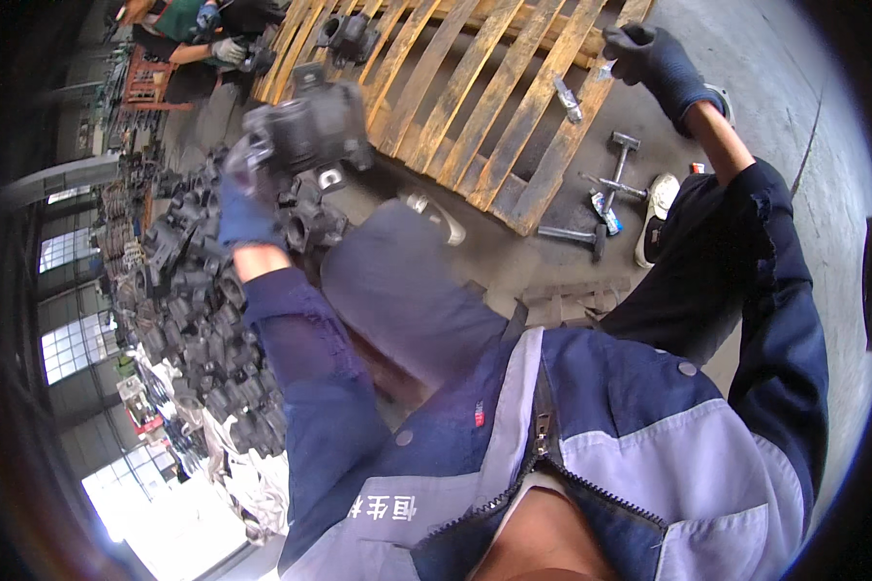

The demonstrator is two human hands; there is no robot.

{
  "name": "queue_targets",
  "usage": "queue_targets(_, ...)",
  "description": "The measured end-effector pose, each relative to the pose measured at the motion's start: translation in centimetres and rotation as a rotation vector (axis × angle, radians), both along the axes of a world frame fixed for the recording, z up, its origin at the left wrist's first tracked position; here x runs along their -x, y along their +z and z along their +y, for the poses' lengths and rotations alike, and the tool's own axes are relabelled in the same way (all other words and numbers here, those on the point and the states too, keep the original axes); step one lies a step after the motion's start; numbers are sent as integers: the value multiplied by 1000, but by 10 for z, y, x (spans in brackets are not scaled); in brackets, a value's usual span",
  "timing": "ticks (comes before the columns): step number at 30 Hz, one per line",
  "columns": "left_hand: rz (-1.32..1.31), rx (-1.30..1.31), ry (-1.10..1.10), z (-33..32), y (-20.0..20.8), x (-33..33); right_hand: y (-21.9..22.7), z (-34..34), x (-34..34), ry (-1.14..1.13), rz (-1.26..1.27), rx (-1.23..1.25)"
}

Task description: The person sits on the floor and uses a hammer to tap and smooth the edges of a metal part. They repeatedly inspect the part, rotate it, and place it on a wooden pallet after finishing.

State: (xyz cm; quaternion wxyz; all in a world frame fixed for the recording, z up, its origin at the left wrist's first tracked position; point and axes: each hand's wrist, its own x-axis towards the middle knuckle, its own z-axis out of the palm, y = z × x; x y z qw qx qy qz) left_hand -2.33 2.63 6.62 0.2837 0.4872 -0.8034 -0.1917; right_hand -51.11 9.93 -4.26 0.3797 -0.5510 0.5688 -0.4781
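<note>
My left hand, in a dark blue glove, is closed on a dark metal casting with a round body and lugs. Hand and casting are smeared by motion, and the casting hangs near the left corner of a wooden pallet. Out to the far right, my right hand, also in a dark glove, is raised above the pallet's right edge with its fingers curled in. Whatever those fingers may hold is hidden. A small silvery item lies on the pallet slats, nearest to that hand.
Another casting sits on the pallet's far part. Dark castings are heaped on my left. Two hammers and a blue-white packet lie by my shoe. At the far left a co-worker's gloved hand touches a dark part.
</note>
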Motion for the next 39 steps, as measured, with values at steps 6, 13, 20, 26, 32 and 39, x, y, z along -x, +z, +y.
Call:
queue_targets(6, -122, -287, -112, -44, -141, 106, 11, 4, 4, -36, 94, -169)
queue_targets(13, -893, -324, -254, 75, -207, 182, -21, -4, 3, -158, 225, -353)
queue_targets(20, -748, -384, -291, 82, -201, 158, -54, 10, -47, -27, 324, -484)
queue_targets(26, 125, -365, 407, 47, -200, 123, -117, 32, -79, 134, 571, -659)
queue_targets(32, 252, -1110, 735, 41, -321, 80, -145, 26, -124, 91, 419, -727)
queue_targets(39, 345, -1188, 645, 29, -345, 89, -226, 23, -137, 209, 191, -730)
